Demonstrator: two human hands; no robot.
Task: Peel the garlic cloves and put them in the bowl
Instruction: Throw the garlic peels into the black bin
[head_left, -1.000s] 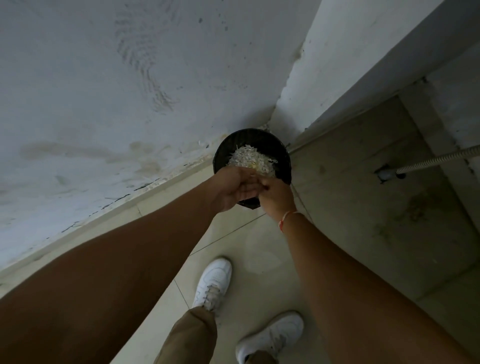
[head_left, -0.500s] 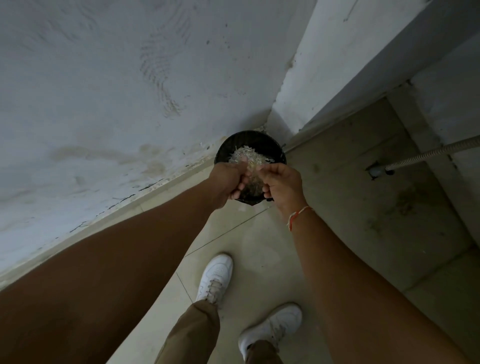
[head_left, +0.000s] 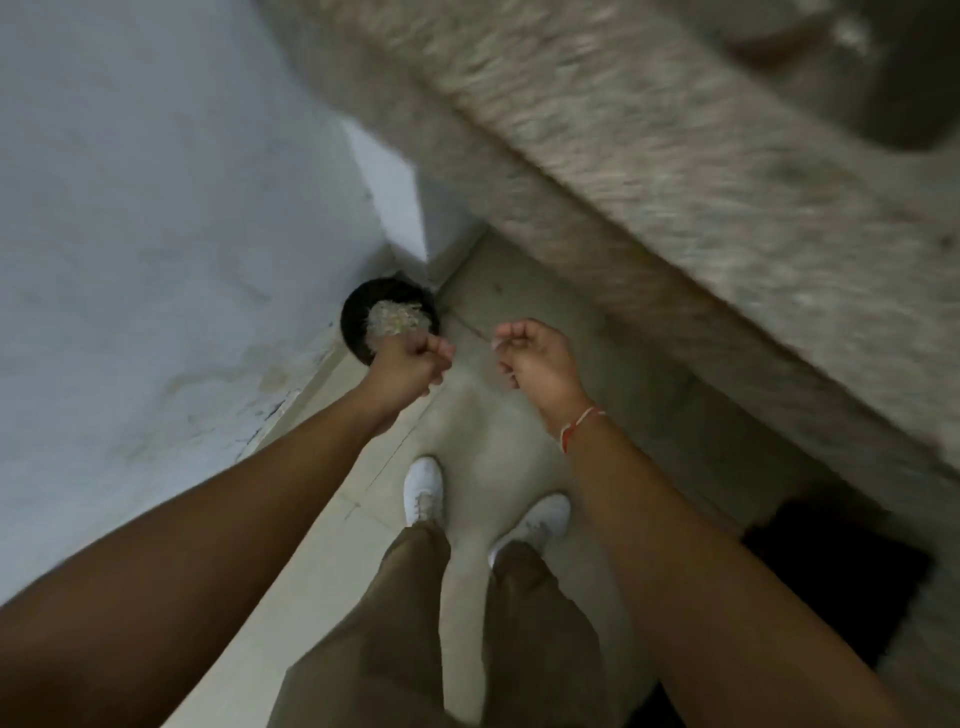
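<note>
A black round container stands on the floor in the corner, and a heap of pale garlic skins lies in it. My left hand is curled into a fist just in front of and over its near rim, and nothing shows in it. My right hand is off to the right above the floor tiles, clear of the container, with its fingers curled. A tiny pale speck shows at its fingertips, too blurred to name. No garlic clove or bowl is in view.
A white wall runs along the left. A speckled stone counter edge, blurred, crosses the upper right, with a dark opening beneath it at the lower right. My white shoes stand on the pale floor tiles.
My hands were together rubbing over the container of skins. They have now pulled apart, the right one moving off to the right. The view has swung up and right, bringing the counter in.
</note>
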